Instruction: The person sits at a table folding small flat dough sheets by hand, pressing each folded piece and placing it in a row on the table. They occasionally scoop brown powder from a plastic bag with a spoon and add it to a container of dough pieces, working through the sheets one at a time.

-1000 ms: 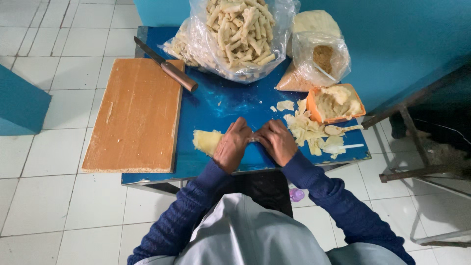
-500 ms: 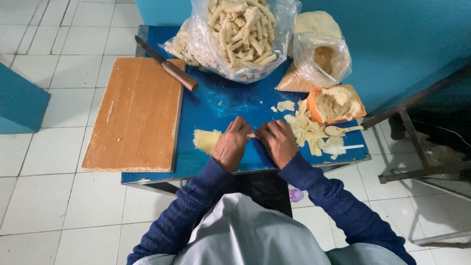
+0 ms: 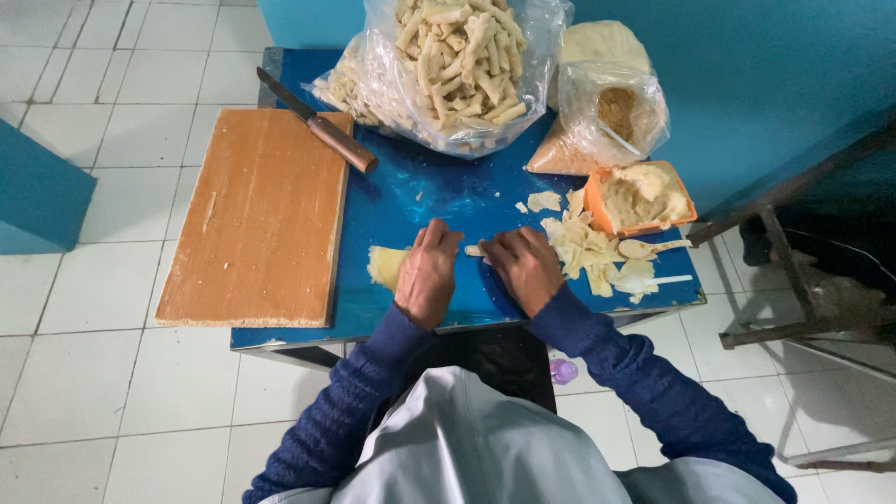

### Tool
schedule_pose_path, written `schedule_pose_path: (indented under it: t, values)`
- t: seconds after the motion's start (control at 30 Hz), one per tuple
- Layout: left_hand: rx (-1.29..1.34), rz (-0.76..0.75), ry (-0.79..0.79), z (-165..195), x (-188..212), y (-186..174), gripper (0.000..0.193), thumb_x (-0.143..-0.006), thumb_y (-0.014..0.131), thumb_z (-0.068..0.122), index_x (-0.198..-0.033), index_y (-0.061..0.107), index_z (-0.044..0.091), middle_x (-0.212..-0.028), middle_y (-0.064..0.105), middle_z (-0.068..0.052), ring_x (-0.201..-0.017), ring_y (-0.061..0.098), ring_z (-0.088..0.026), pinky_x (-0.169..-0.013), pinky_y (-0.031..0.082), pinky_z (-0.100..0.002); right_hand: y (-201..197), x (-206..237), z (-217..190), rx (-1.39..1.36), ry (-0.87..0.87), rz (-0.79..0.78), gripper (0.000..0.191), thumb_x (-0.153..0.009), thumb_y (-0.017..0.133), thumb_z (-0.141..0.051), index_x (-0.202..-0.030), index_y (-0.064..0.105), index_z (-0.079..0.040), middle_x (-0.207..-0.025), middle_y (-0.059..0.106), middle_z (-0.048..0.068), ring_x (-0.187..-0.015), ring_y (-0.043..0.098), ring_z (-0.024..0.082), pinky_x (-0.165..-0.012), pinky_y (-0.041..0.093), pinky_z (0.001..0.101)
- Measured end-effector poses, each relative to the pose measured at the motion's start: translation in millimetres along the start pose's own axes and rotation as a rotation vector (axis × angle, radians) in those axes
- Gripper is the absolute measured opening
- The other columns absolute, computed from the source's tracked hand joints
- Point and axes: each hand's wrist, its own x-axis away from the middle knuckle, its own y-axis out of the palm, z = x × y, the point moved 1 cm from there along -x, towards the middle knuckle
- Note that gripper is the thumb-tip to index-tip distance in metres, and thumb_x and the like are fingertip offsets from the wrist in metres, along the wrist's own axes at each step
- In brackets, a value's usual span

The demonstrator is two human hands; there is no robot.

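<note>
Left hand (image 3: 427, 274) on pale dough (image 3: 385, 265), blue table (image 3: 425, 196), white tiled floor (image 3: 103, 280)

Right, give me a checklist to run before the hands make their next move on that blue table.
1. Both hands on the work: left hand and right hand rest on the blue table, a pale roll between them. Ok.
2. Grip on the roll: fingers cover it. Cannot tell.
3. Knife away from the hands, lying across the wooden board corner. Ok.
4. Wrapper pile beside the right hand. Ok.
5. Orange tub of filling open, spoon in front of it. Ok.
6. Bag of finished rolls open at the far edge. Ok.
</note>
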Motion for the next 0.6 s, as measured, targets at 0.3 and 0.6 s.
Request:
schedule_pose_path:
  t: [0.3, 0.6]
  values:
    - [0.295, 0.027, -0.063, 8, 1, -13, 0.043, -0.087, 0.057, -0.008, -0.129, 0.063, -0.002, -0.117, 0.065, -0.017, -0.090, 0.068, -0.030, -0.079, 0.056, -0.038, 1, -14, 32, -0.606, 0.535, -0.370, 0.017, -0.091, 0.074, -0.017, -0.105, 0.077, -0.008, -0.098, 0.075, 0.005, -0.087, 0.069, 0.015, -0.078, 0.054, 0.0300]
    - [0.974, -0.130, -0.220, -2, -2, 11, 0.022, -0.097, 0.065, -0.001, -0.118, 0.063, -0.006, -0.108, 0.074, -0.013, -0.101, 0.073, -0.015, -0.088, 0.059, -0.028, -11, -4, 41, -1.183, 0.675, -0.566, 0.027, -0.107, 0.056, -0.018, -0.108, 0.074, 0.002, -0.094, 0.073, 0.002, -0.085, 0.058, 0.006, -0.081, 0.050, 0.0238]
